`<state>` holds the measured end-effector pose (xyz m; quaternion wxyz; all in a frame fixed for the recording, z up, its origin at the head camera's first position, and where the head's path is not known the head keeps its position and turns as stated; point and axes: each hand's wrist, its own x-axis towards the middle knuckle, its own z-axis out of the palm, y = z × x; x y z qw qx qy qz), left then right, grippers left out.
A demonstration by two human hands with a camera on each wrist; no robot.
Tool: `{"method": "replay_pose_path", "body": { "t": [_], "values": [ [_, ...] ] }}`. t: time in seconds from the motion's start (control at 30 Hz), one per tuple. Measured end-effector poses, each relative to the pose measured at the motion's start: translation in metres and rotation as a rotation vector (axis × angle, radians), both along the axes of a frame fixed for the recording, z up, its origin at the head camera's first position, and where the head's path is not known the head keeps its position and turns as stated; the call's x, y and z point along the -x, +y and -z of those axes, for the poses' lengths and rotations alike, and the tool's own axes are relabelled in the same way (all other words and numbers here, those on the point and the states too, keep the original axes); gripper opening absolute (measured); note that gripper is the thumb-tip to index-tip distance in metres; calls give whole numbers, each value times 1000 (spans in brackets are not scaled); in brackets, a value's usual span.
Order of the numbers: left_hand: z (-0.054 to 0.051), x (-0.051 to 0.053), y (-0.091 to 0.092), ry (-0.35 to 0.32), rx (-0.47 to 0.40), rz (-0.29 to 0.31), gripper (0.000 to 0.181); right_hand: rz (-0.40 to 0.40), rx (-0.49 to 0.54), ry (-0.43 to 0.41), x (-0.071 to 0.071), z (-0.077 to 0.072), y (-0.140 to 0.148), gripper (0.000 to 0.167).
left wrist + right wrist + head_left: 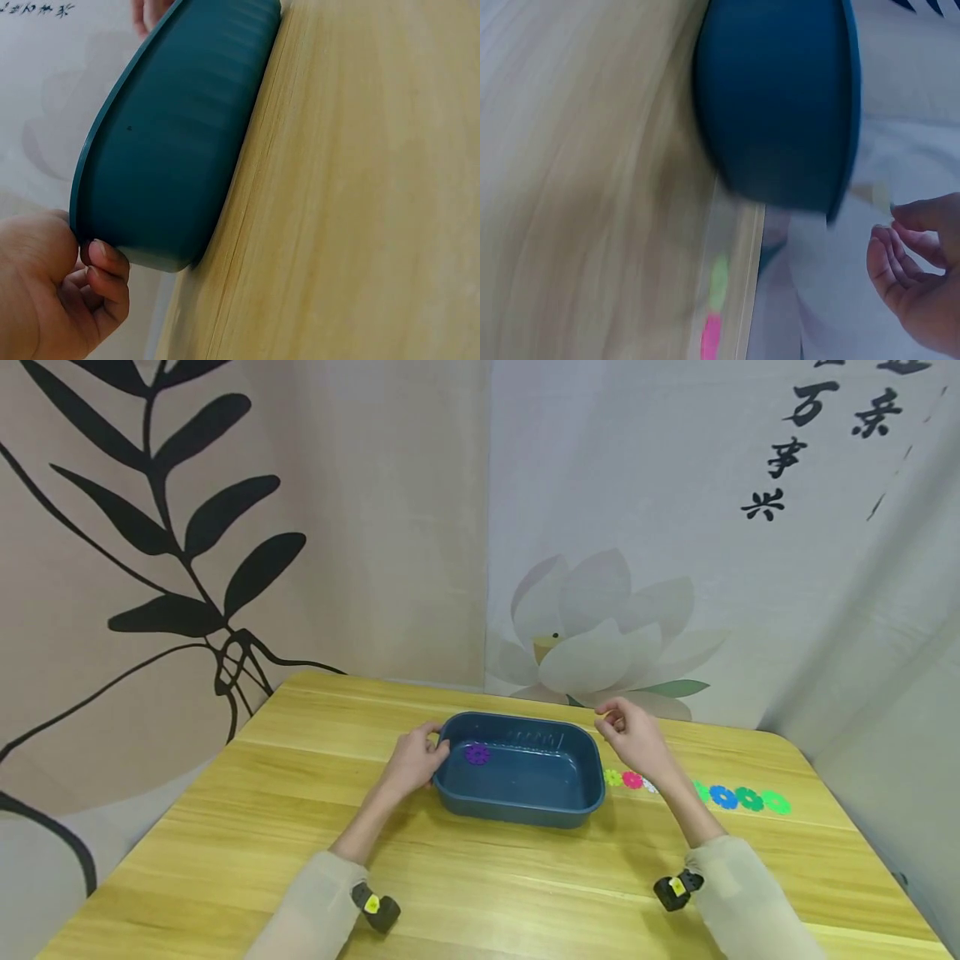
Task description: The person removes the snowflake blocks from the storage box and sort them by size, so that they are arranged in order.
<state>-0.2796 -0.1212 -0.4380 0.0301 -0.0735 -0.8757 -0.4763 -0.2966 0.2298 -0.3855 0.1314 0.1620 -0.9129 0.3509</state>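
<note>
A dark blue-green plastic basin (517, 814) stands on the wooden table. Its left end is in the grip of my left hand (417, 758), the thumb over the rim and the fingers outside below it, as the left wrist view shows (52, 292). Inside, near the left end, lies a purple notched plastic disc (477, 754). My right hand (632, 735) is raised by the basin's back right corner, fingers loosely bent. In the right wrist view, this hand (922, 270) is apart from the basin wall (780, 97), and no held thing shows.
Right of the basin, a row of notched discs lies on the table: yellow (612, 777), pink (633, 780), white (650, 785), blue (723, 797), dark green (749, 799) and light green (776, 802). My right forearm covers part of the row. A printed curtain (390, 527) hangs behind the table.
</note>
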Motion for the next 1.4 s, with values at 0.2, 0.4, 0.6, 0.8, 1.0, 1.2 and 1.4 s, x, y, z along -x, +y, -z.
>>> {"method": "replay_pose_path", "body": {
  "t": [0.2,0.4,0.6,0.8,1.0,1.2,1.4],
  "values": [
    [0,0,1,5,1,3,38,-94,11,-25,6,7,-46,15],
    [0,0,0,12,1,3,38,-234,-73,-130,12,24,-83,16],
    [2,1,-1,20,-3,8,37,-326,-185,-209,15,33,-115,20],
    [0,0,0,19,5,6,36,-344,-252,-243,21,41,-133,22],
    [0,0,-1,4,5,6,37,-349,-285,-215,25,48,-138,14],
    [-2,0,0,7,-1,4,37,-310,-280,-247,23,48,-140,26],
    [0,1,0,-3,-5,-1,38,-271,-339,-260,20,46,-140,34]
  ]
}}
